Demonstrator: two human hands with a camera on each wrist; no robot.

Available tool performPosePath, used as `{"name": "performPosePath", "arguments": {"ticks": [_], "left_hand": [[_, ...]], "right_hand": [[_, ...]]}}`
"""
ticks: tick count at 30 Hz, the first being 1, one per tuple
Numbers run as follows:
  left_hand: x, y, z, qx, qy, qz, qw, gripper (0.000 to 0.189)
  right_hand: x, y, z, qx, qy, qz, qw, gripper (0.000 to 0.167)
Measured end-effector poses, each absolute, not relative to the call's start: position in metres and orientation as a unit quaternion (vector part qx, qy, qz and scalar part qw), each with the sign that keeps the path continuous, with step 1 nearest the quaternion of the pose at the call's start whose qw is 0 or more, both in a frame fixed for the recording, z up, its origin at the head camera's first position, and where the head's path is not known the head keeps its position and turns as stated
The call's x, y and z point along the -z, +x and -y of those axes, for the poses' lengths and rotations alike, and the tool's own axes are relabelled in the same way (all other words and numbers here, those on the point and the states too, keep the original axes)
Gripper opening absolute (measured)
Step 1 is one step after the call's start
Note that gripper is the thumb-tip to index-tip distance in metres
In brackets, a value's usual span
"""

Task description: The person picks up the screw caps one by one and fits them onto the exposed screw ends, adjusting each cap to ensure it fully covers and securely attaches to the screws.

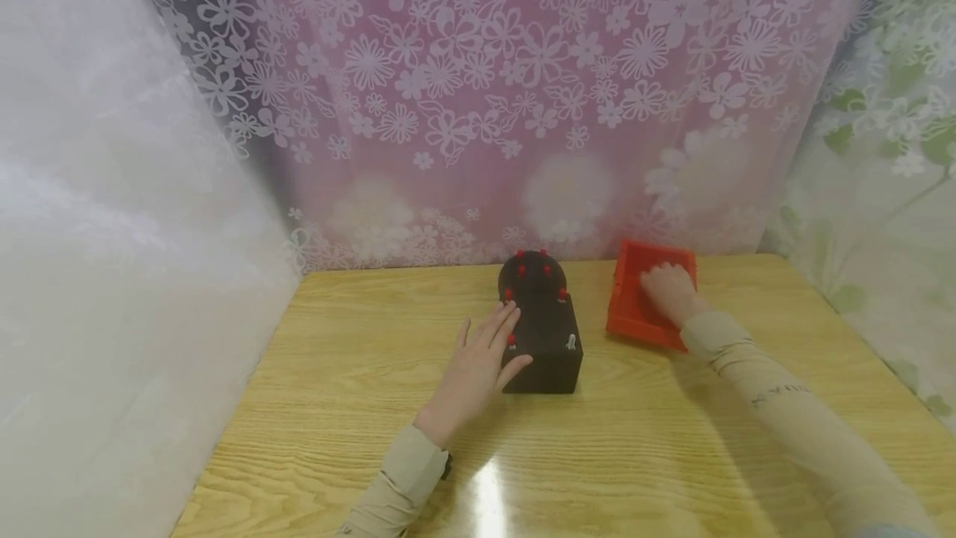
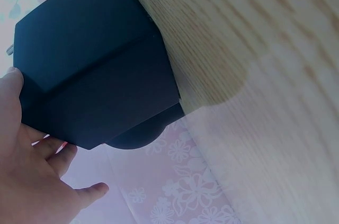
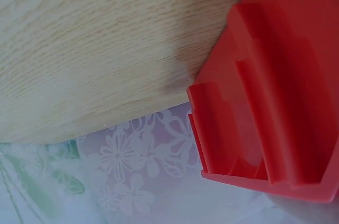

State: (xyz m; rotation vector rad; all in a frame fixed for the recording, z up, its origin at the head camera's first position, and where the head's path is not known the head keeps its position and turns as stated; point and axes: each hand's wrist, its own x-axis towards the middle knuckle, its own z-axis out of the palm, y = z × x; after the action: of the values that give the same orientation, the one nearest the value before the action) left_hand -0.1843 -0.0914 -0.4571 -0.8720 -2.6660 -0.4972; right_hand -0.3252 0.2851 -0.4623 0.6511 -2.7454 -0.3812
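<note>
A black box (image 1: 541, 374) with a rounded back part stands mid-table. Several small red pegs (image 1: 563, 295) sit on its top, and a small white piece (image 1: 571, 342) is near its front right corner. My left hand (image 1: 472, 370) rests along the box's left edge, its fingers extended and thumb toward the front; the left wrist view shows the thumb touching the box. To the right, my right hand (image 1: 670, 291) reaches into a red bin (image 1: 646, 335), fingers bent. Whatever lies under those fingertips is hidden. Stepped inner walls of the bin fill the right wrist view.
The wooden table (image 1: 358, 355) ends at a pink flowered curtain (image 1: 463, 106) behind the box and bin. A pale sheet (image 1: 112, 231) hangs on the left, and a leaf-patterned one (image 1: 881, 189) on the right.
</note>
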Motion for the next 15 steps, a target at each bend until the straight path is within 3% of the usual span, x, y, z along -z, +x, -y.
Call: {"name": "performPosePath", "arguments": {"ticks": [15], "left_hand": [[0.455,-0.183,0.092,0.169,-0.303,0.925,0.151,0.074]], "right_hand": [[0.454,-0.319,-0.272,0.158,0.187,0.963,0.113,0.007]]}}
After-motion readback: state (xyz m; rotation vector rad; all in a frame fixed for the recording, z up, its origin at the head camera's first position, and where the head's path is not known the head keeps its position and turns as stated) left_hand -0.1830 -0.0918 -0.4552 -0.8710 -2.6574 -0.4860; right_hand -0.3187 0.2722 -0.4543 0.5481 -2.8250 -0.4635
